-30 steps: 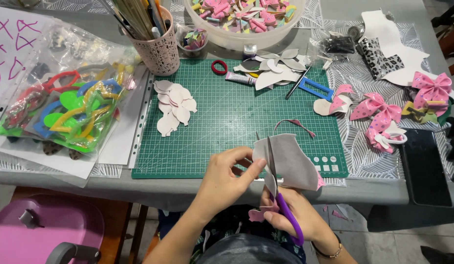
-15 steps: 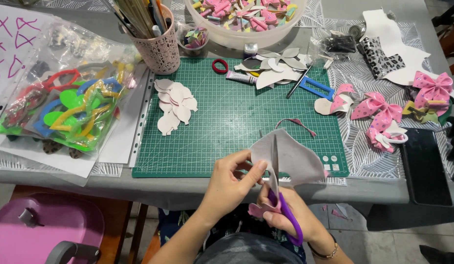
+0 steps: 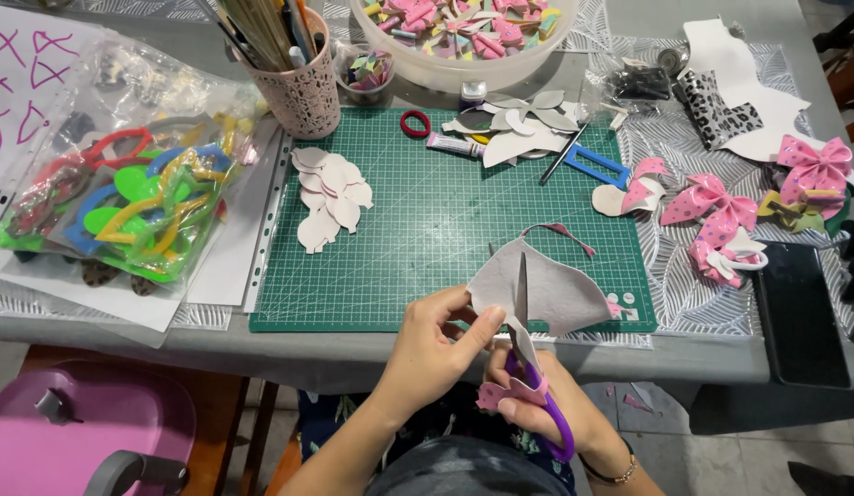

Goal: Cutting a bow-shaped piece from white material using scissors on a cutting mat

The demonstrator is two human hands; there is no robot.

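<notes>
My left hand [image 3: 438,342] pinches the lower left edge of a grey, felt-like sheet [image 3: 548,292] held just over the near edge of the green cutting mat [image 3: 445,230]. My right hand [image 3: 546,409] grips purple-handled scissors [image 3: 544,404], whose blades point up into the sheet's middle. A small pink cut piece [image 3: 494,395] sits against my right fingers. A stack of pale cut-out shapes [image 3: 330,195] lies on the mat's left part.
A plastic sleeve of coloured templates [image 3: 124,202] lies at the left. A pink holder of pens [image 3: 303,87] and a bowl of pink bows [image 3: 454,28] stand at the back. Pink bows [image 3: 721,216] and a black phone [image 3: 799,312] lie at the right. A pink stool [image 3: 87,432] stands below the table.
The grey sheet has turned and spread wider to the right as my left hand rotated it. The scissors have cut further up into it. Both hands stayed by the mat's near edge.
</notes>
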